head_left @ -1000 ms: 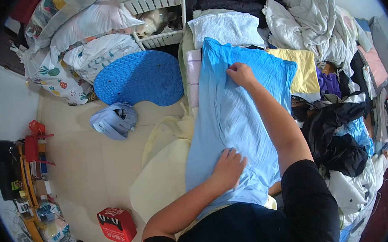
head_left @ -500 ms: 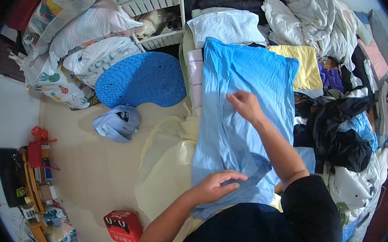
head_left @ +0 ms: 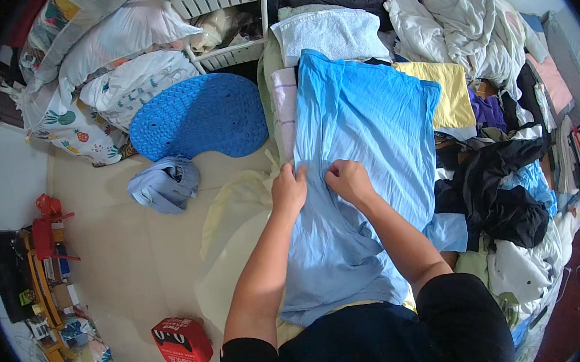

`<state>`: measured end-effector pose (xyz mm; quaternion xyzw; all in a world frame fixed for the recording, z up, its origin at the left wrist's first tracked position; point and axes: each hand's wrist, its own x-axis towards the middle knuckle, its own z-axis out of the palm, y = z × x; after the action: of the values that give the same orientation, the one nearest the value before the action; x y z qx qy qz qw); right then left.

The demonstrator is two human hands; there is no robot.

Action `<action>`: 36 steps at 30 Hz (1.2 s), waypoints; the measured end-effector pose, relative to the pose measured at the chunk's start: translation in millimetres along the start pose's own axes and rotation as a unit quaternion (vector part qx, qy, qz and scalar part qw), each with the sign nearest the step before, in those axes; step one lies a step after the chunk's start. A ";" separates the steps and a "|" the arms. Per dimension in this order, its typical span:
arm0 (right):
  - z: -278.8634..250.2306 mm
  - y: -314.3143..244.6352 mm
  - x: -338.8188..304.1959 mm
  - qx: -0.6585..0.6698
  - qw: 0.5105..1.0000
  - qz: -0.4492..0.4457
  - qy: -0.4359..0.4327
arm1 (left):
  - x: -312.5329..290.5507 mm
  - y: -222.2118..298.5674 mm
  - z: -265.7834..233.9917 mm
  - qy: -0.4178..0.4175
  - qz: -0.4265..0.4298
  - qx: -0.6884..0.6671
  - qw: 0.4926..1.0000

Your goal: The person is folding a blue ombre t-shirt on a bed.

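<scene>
A light-to-bright blue cloth garment (head_left: 375, 132) lies spread out in front of me, its brighter end away from me and its paler end against my body. At its left edge, about halfway up, my left hand (head_left: 289, 189) is closed on the fabric. My right hand (head_left: 349, 181) pinches the cloth a little further right. Creases run lengthwise between and below the two hands. What exactly the fingertips hold is partly hidden by the fingers.
Beyond the garment lies a folded white towel (head_left: 332, 36), with a yellow cloth (head_left: 445, 98) at right. Dark clothes (head_left: 501, 190) are heaped on the right. A blue textured mat (head_left: 198, 116), crumpled blue-grey cloth (head_left: 165, 185) and red box (head_left: 182, 343) are on the left.
My left hand has moved up from the near end to the left edge and closed on the cloth. My right hand has come down and left, pinching the fabric.
</scene>
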<state>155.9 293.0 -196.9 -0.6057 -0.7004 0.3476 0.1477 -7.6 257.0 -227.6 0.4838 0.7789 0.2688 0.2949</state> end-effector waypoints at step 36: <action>-16.2 12.0 27.7 0.401 0.898 0.182 -0.021 | 21.9 15.9 -4.2 0.036 -0.010 -0.036 0.999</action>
<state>168.9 324.6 -199.2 -0.6048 -0.3822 0.6324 0.2971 -9.0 282.5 -217.9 0.4551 0.7839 0.3107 0.2863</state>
